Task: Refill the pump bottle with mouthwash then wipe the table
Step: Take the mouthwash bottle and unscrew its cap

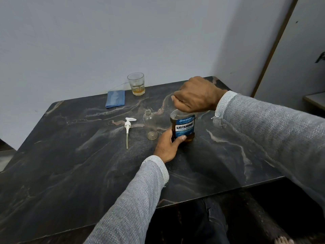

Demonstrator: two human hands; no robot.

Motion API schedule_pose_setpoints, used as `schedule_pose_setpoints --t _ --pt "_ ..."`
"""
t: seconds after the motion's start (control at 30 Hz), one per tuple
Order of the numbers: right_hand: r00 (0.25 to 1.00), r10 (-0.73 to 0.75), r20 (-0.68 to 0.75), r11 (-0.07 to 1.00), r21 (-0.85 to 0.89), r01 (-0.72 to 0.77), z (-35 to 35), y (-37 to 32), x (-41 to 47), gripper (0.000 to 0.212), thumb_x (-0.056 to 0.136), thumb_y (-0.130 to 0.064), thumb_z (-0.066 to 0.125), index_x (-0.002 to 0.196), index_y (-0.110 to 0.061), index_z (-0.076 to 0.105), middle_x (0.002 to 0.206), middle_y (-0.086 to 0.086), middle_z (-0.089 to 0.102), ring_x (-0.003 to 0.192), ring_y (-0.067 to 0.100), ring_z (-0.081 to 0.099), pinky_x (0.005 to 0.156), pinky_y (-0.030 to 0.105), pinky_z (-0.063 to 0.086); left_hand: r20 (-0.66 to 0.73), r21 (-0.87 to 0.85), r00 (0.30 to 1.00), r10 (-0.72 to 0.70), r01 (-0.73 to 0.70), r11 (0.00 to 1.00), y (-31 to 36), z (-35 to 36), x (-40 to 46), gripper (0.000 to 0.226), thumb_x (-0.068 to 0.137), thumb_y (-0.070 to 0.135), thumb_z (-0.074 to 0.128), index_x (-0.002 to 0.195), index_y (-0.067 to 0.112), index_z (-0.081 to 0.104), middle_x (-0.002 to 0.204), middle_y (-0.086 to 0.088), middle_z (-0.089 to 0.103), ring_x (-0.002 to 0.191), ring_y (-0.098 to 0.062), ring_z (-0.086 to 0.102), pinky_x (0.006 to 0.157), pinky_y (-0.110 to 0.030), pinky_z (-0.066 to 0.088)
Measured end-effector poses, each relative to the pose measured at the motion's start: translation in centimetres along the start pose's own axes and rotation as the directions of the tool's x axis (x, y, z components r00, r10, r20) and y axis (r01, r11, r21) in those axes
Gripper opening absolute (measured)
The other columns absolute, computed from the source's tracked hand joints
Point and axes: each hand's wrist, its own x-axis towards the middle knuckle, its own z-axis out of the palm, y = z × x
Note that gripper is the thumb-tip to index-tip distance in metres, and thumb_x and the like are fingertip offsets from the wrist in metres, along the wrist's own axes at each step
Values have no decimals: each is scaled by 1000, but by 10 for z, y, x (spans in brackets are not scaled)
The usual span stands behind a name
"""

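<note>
A person in grey knitted sleeves is reaching both arms across a dark marble-patterned table (70, 173). The left hand (168, 145) is wrapping around the lower body of an upright clear mouthwash bottle with a blue label and amber liquid (182, 127), the thumb lying across the front of the label's bottom edge and the fingers curling behind it. The left forearm is stretching up from the bottom of the view, wrist slightly bent to the right. The right hand (197, 95) is coming in from the right side, held above the bottle with its back facing up and its fingers curling down tightly over the bottle's top, which it is hiding; the cap itself cannot be seen. The right forearm is lying nearly level, well above the tabletop.

Just to the left of the mouthwash bottle, a small empty clear plastic pump bottle with an open neck (150, 125) is standing upright, close to the left hand's knuckles. Further left, a white pump head with a long translucent dip tube (128, 126) is lying flat on the table, apart from its bottle. Near the far edge, a folded blue cloth (115, 98) is resting beside a clear drinking glass with a little amber liquid in the bottom (136, 84).
</note>
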Motion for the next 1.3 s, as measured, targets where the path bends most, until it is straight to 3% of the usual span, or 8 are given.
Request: schedule_pose_setpoints --t 0.13,0.27,0.37,0.5,0.67,0.83,1.1,1.3 --pt "993 115 17 992 45 -116 -4 -4 0 54 95 -46 31 62 -10 53 52 3 49 46 18 43 49 24 27 -37 10 999 4 -4 1000 0 2 -2 44 91 14 64 132 11 51 132 -4 62 123 -15 56 110 -37 41" --pt "935 355 -24 934 -35 -355 -10 -20 -7 70 92 -66 26 53 -12 48 47 0 44 43 14 40 47 22 24 -73 15 997 6 -5 1000 -2 4 -3 42 90 16 66 130 13 53 129 -2 63 120 -15 58 109 -38 42" --pt "889 452 -66 877 -150 -457 -10 -34 -2 67 96 -60 30 50 -12 37 47 1 38 41 14 34 44 24 20 -84 -7 996 3 -3 1000 -2 5 -4 41 90 17 67 129 11 54 127 -3 65 119 -17 59 108 -42 43" --pt "932 362 -14 926 -111 -361 -5 -28 -1 56 100 -39 30 52 -13 38 47 0 38 42 13 34 46 25 23 -54 -7 998 -13 13 1000 -2 3 -2 46 90 17 66 133 11 52 130 -3 63 122 -17 57 110 -43 41" --pt "990 139 -11 985 -99 -140 -4 -10 -6 59 97 -41 17 53 -11 43 44 0 39 37 13 30 47 22 16 -7 -5 1000 -27 27 1000 -3 0 2 43 90 13 65 131 12 53 130 -4 63 122 -16 58 111 -43 41" --pt "999 -39 17 999 -16 39 -7 -2 -4 63 94 -46 8 69 -11 55 56 3 52 45 18 41 51 26 26 21 17 1000 -19 18 1000 -4 -2 1 45 90 15 65 133 11 51 131 -5 62 123 -17 57 110 -45 41" --pt "969 244 29 910 340 -239 -9 -4 -22 43 88 -55 55 104 -15 63 93 -1 65 77 15 54 62 26 36 14 30 1000 15 -16 999 -4 -1 -1 44 91 16 65 133 13 51 131 -4 62 122 -14 57 109 -38 42" --pt "963 166 213 803 537 -257 -27 -3 -32 30 90 -32 62 119 -25 60 107 -1 54 96 12 52 79 27 46 15 18 1000 -2 2 1000 -4 0 0 46 90 17 65 133 13 50 134 -4 61 125 -16 56 110 -43 41"
